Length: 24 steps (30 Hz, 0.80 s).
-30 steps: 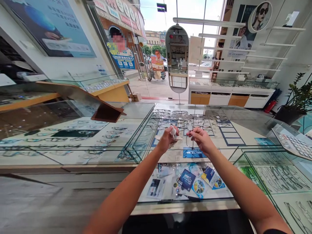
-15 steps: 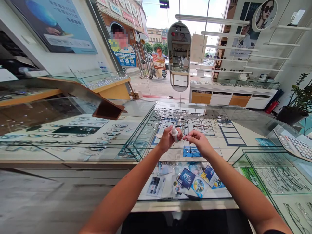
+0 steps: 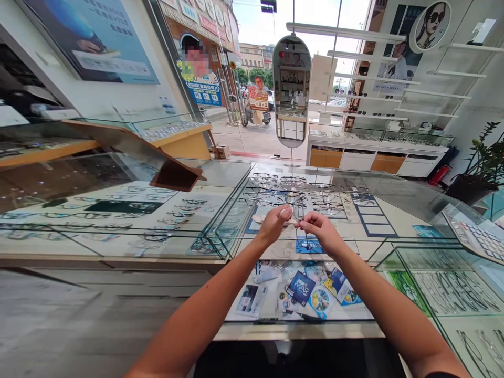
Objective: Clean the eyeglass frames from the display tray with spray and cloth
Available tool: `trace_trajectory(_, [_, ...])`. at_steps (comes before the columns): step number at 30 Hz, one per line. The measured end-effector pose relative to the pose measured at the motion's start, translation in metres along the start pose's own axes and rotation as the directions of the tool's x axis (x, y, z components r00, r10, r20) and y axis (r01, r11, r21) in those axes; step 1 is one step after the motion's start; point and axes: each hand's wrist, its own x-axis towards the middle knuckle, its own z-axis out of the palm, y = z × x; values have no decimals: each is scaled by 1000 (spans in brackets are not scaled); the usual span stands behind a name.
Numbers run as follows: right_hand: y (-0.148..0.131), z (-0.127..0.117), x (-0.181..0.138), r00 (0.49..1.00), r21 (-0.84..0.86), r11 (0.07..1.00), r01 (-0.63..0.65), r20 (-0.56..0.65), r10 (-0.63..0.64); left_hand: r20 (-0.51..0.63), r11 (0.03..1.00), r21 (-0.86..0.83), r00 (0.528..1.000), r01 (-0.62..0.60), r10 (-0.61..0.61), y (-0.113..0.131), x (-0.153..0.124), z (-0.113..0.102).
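Observation:
My left hand (image 3: 273, 226) is closed around a small white bottle (image 3: 290, 211), of which only a bit shows past the thumb. Right beside it, my right hand (image 3: 319, 231) pinches a pair of eyeglasses (image 3: 300, 212) with thin dark rims. The glasses are held on end above the glass counter, one lens facing the bottle and a temple hanging down below my fingers. Whether bottle and lens touch, I cannot tell. Behind my hands, rows of eyeglass frames (image 3: 293, 181) lie in the display case.
Leaflets and cards (image 3: 302, 289) lie under the glass closest to me. A brown angled stand (image 3: 173, 173) juts over the left case. On the right stand another glass case (image 3: 449, 289) of frames and a tilted panel (image 3: 476, 231). An oval mirror (image 3: 291, 89) stands beyond the counter.
My left hand has turned over, so the bottle that showed upright with its cap is now mostly hidden and tipped toward the glasses. My right hand keeps the glasses in nearly the same place.

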Motion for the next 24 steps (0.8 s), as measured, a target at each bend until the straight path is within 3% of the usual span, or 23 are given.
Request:
trace_trajectory(4, [1,-3,1,1000,14,1000,13,-4,-13,5,1000,-20,1000,-21,21,3,0,-2])
trace_trajectory(8, [1,-8,4,998,100,995,9,-55,-3,81,999,-13,996,-32,33,7,-2,-3])
trace_trajectory(15, [-1,-11,8,987,206,978,34,-158,-1,182,961,220,975,-167,128,10,-7,3])
trace_trajectory(18, [-1,-10,8,988,204,979,26,-154,6,196,967,183,971,-175,138,10,-8,3])
trace_trajectory(21, [-2,-10,8,987,230,973,16,-162,22,95,994,42,991,-98,94,4,-2,-5])
trace_trajectory(24, [-3,-12,9,986,268,963,3,-162,42,-177,999,-47,984,-22,14,-16,13,-22])
